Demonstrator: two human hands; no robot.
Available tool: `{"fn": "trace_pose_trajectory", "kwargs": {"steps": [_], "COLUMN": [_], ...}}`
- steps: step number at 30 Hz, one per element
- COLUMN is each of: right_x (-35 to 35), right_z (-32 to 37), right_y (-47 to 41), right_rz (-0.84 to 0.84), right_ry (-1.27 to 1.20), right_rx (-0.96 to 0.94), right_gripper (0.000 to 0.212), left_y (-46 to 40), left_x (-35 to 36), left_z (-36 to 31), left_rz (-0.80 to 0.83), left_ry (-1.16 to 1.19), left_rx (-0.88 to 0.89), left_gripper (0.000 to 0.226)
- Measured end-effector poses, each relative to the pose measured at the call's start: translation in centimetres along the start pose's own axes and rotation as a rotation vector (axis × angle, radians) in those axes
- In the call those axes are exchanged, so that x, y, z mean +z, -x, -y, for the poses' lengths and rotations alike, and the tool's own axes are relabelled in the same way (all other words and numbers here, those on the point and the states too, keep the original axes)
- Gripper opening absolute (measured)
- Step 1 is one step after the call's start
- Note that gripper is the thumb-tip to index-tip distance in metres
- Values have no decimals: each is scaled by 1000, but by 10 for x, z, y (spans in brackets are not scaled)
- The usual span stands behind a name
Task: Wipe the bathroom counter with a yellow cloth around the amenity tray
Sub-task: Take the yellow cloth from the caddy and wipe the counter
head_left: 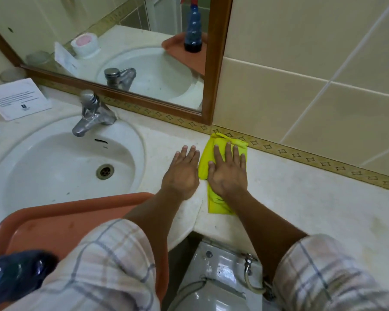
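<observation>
Right hand (pixel 228 170): flat, fingers spread, palm pressed on the yellow cloth (pixel 220 158) at frame centre, on the counter (pixel 301 198) beside the patterned wall border. Left hand (pixel 182 173): flat and open on bare counter, just left of the cloth. Orange tray (pixel 61 223): lower left, overlapping the sink (pixel 54 167) rim

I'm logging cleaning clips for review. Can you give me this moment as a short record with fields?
setting: bathroom counter with sink and tap
right hand: flat, palm down on yellow cloth
left hand: flat on bare counter beside the cloth
cloth position: near the back wall, right of the sink
tray: orange, at the sink's front edge, holds a dark blue bottle
card: behind the sink, left
</observation>
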State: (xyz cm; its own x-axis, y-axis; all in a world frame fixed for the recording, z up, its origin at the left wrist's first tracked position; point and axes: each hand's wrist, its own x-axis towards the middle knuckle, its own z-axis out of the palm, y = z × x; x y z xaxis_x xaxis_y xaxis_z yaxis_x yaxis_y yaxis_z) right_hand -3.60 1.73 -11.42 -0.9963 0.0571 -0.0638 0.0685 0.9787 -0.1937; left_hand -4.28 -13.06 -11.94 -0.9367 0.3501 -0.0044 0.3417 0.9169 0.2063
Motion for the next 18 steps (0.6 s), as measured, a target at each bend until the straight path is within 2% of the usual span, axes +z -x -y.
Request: {"fn": "trace_pose_trajectory", "kwargs": {"steps": [6, 8, 11, 16, 18], "right_x": [15, 19, 14, -3, -3], "right_z": [-12, -17, -19, -21, -23], "right_y": [124, 142, 121, 18, 3], "right_rz": [-46, -32, -20, 25, 23], "right_ry": [-45, -51, -35, 4, 15], "right_rx": [-29, -38, -21, 4, 1], "right_gripper": [58, 57, 60, 62, 62], "left_y": [-1, -1, -1, -1, -2], "left_x": [3, 4, 5, 3, 3], "left_z": [1, 2, -1, 0, 0], "left_rz": [20, 26, 21, 16, 8], "left_ry": [-2, -1, -5, 3, 14], "left_rx": [-11, -17, -29, -30, -25], "left_gripper": [54, 54, 55, 53, 52]}}
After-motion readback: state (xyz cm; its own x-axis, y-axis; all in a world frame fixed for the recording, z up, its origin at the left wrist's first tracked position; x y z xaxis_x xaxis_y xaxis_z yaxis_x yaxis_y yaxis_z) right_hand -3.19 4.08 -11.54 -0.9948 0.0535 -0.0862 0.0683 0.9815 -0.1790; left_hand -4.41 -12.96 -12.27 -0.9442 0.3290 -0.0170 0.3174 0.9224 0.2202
